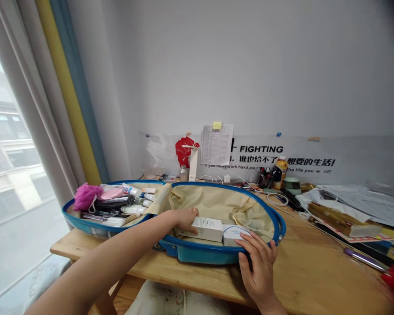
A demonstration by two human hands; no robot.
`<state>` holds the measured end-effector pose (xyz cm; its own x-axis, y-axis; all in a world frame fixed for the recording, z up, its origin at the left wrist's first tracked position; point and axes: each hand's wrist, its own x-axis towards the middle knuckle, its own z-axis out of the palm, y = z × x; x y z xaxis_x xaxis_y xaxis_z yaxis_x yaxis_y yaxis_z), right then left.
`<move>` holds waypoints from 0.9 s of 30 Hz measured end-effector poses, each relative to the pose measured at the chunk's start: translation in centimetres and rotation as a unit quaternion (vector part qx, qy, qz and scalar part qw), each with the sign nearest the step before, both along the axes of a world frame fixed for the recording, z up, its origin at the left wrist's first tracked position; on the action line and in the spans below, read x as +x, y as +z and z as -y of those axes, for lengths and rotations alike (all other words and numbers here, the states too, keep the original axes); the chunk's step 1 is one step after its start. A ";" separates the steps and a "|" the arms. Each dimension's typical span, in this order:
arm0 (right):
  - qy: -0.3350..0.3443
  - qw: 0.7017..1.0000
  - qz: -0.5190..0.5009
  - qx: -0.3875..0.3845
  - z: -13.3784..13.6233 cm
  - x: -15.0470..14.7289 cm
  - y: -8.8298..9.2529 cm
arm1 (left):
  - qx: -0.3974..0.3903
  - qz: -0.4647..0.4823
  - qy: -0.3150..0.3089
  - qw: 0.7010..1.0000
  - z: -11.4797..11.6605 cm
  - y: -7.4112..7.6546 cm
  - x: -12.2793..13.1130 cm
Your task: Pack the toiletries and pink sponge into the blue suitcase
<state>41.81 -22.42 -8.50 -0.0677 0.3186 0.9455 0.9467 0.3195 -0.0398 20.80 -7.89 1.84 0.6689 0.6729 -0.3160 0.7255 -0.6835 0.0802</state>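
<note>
An open blue suitcase point(200, 254) with a beige lining lies on the wooden table point(302, 280). My left hand point(184, 218) reaches into its right half and grips the end of a long white box point(207, 228). Beside it lies a second white box with a blue line point(233, 233). My right hand point(259, 267) rests on the suitcase's near rim, fingers spread, fingertips touching that second box. The left half holds toiletries: a pink bath puff point(86, 196), tubes and bottles point(136, 202).
The table's right side carries papers and a book point(344, 221), a pen point(364, 259), a white cable point(277, 200), a juice bottle point(280, 171) and a green jar point(292, 184). Wall posters hang behind. A curtain and window stand at left.
</note>
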 end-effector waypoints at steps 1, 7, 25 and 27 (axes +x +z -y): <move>-0.003 1.000 0.000 -0.003 0.0 0.0 -0.1 | -0.004 0.004 0.000 1.000 -0.1 0.0 0.0; 0.000 1.000 0.000 0.003 0.0 -0.1 0.1 | -0.009 0.026 -0.005 1.000 -0.3 -0.4 0.1; 0.003 1.000 0.000 0.000 0.0 0.0 0.1 | -0.047 0.058 0.015 0.997 -0.2 -0.2 0.2; -0.001 1.000 -0.001 -0.002 0.0 0.0 0.0 | -0.044 0.049 0.024 0.998 -0.3 -0.2 0.0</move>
<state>41.84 -22.42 -8.49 -0.0663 0.3225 0.9442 0.9472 0.3178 -0.0421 20.84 -7.54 1.68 0.6665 0.6780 -0.3100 0.7435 -0.6347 0.2105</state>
